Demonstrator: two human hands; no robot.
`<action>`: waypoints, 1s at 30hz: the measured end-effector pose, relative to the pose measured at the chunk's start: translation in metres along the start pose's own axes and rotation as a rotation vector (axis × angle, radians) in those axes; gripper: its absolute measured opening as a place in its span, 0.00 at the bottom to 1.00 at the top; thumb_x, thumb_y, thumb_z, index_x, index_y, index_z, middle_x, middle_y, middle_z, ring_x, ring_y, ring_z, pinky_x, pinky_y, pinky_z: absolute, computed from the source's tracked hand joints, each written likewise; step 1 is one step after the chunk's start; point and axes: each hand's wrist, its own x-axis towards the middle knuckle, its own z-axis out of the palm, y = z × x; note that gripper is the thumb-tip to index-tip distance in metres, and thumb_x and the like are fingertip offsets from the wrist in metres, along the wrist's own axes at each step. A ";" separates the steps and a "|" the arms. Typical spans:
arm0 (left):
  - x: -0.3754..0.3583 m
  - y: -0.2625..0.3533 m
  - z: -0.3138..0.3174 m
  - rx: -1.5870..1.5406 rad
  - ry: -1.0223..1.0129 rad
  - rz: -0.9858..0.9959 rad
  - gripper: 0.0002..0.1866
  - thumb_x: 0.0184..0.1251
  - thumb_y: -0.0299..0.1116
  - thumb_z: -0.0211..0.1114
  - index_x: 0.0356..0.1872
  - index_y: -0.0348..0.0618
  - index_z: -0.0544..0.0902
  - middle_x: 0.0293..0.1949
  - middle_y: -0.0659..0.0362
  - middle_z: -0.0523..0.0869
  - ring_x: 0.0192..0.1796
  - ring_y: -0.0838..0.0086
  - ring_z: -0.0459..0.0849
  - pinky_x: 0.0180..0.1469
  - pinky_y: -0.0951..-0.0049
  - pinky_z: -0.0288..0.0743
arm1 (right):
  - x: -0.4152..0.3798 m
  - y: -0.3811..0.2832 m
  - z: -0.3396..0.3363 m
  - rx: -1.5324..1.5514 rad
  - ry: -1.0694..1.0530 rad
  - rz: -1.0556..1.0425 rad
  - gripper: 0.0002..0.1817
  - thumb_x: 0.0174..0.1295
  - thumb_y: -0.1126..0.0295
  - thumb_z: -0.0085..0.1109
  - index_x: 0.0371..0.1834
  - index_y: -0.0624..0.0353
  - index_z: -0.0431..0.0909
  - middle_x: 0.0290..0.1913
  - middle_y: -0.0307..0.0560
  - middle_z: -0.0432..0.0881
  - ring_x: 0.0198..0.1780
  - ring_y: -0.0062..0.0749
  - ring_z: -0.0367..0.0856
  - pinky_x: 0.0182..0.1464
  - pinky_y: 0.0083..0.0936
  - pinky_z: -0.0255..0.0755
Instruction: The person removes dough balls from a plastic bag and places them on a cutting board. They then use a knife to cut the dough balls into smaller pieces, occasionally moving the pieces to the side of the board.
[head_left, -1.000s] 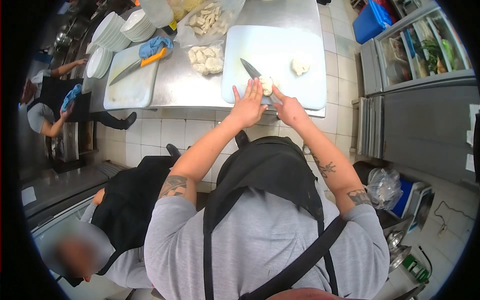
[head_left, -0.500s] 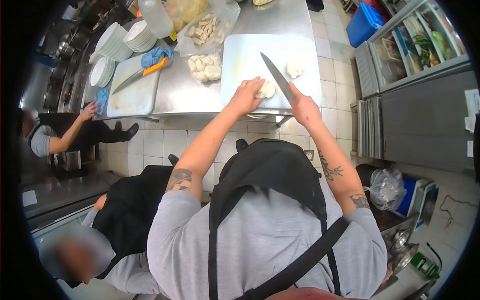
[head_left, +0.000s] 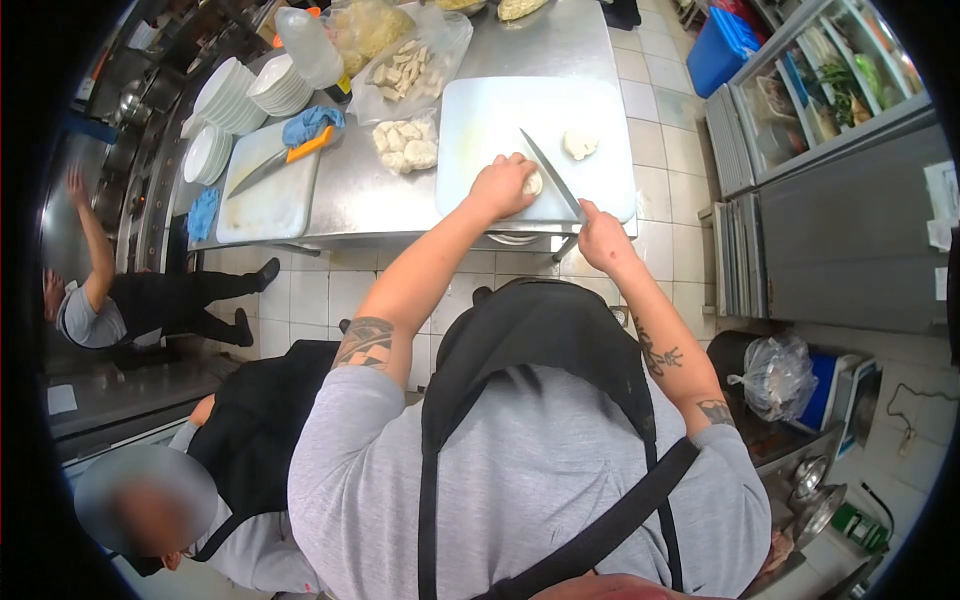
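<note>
A white lump of soft-looking food (head_left: 534, 183) rests on the white cutting board (head_left: 470, 110); it resembles mozzarella. My left hand (head_left: 503, 187) presses down on it with bent fingers, covering most of it. In my right hand (head_left: 606, 238) is a large kitchen knife (head_left: 552, 173), gripped by the handle at the board's near edge. Its blade slants up and to the left, just right of the held lump. Another white lump (head_left: 580, 144) lies on the board beyond the blade.
Left of the board sit a bag of white lumps (head_left: 406, 146) and an open bag of pale strips (head_left: 408, 70). A second board (head_left: 265, 215) carries an orange-handled knife (head_left: 308, 146). Stacked white plates (head_left: 232, 97) stand behind. One person (head_left: 270, 410) is close on my left, another (head_left: 165, 300) farther off.
My left hand has closed farther over the lump. The knife has turned, so its blade looks narrower. The farther person has let go of the blue cloth and raised an arm.
</note>
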 end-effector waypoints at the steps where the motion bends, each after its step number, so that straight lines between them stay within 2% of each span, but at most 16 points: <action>1: 0.000 0.007 0.003 -0.025 0.047 -0.096 0.42 0.51 0.33 0.83 0.71 0.43 0.75 0.65 0.46 0.78 0.67 0.47 0.76 0.70 0.56 0.74 | 0.000 -0.003 -0.001 0.001 0.004 0.005 0.29 0.65 0.75 0.54 0.72 0.60 0.71 0.46 0.75 0.84 0.51 0.68 0.84 0.56 0.55 0.78; 3: -0.003 0.015 0.009 -0.078 0.140 -0.288 0.41 0.50 0.32 0.83 0.69 0.41 0.76 0.64 0.45 0.78 0.67 0.48 0.77 0.69 0.55 0.75 | -0.001 -0.009 -0.004 -0.033 0.016 0.029 0.28 0.66 0.74 0.54 0.72 0.60 0.71 0.46 0.73 0.83 0.51 0.68 0.84 0.56 0.54 0.79; 6: -0.013 0.011 0.022 -0.094 0.279 -0.209 0.38 0.52 0.32 0.83 0.66 0.37 0.77 0.63 0.44 0.78 0.64 0.49 0.78 0.67 0.55 0.76 | 0.000 -0.012 0.000 -0.053 0.027 0.003 0.27 0.67 0.74 0.54 0.71 0.60 0.72 0.46 0.71 0.82 0.50 0.66 0.85 0.55 0.52 0.80; 10: -0.022 -0.002 0.026 -0.172 0.297 -0.169 0.36 0.54 0.31 0.81 0.65 0.36 0.77 0.61 0.44 0.80 0.64 0.49 0.78 0.66 0.56 0.76 | 0.004 -0.017 0.000 -0.061 -0.038 -0.126 0.25 0.68 0.73 0.54 0.70 0.59 0.73 0.46 0.70 0.81 0.50 0.64 0.85 0.54 0.50 0.81; 13: -0.027 0.000 0.021 -0.186 0.304 -0.169 0.32 0.55 0.30 0.80 0.63 0.38 0.78 0.59 0.46 0.81 0.65 0.49 0.77 0.66 0.56 0.77 | 0.018 -0.015 0.001 -0.042 0.008 -0.184 0.24 0.68 0.73 0.54 0.69 0.59 0.73 0.47 0.70 0.81 0.49 0.63 0.85 0.53 0.49 0.81; 19: -0.026 -0.009 0.027 -0.214 0.385 -0.059 0.30 0.57 0.31 0.79 0.62 0.41 0.79 0.58 0.51 0.82 0.63 0.51 0.77 0.65 0.56 0.76 | 0.018 -0.016 0.005 -0.118 0.044 -0.037 0.21 0.70 0.73 0.52 0.66 0.60 0.73 0.48 0.70 0.80 0.48 0.65 0.86 0.51 0.50 0.82; 22: -0.026 -0.006 0.030 -0.232 0.391 -0.084 0.30 0.56 0.30 0.79 0.62 0.42 0.79 0.59 0.51 0.82 0.62 0.51 0.78 0.65 0.57 0.76 | 0.015 -0.017 0.013 -0.138 -0.031 -0.059 0.18 0.71 0.73 0.51 0.63 0.61 0.72 0.48 0.69 0.80 0.46 0.66 0.86 0.49 0.51 0.83; 25: -0.024 -0.009 0.041 -0.252 0.447 -0.058 0.31 0.55 0.29 0.79 0.62 0.45 0.79 0.60 0.53 0.83 0.60 0.52 0.79 0.65 0.58 0.76 | 0.015 -0.017 0.011 -0.120 -0.016 -0.122 0.16 0.71 0.74 0.51 0.60 0.61 0.72 0.47 0.67 0.80 0.45 0.65 0.86 0.48 0.51 0.83; 30: -0.022 -0.023 0.042 -0.314 0.438 0.053 0.31 0.55 0.27 0.79 0.63 0.47 0.80 0.60 0.56 0.84 0.59 0.54 0.79 0.65 0.58 0.75 | 0.023 -0.011 0.004 -0.118 0.000 -0.186 0.18 0.71 0.72 0.51 0.63 0.59 0.73 0.46 0.66 0.80 0.45 0.64 0.86 0.48 0.50 0.82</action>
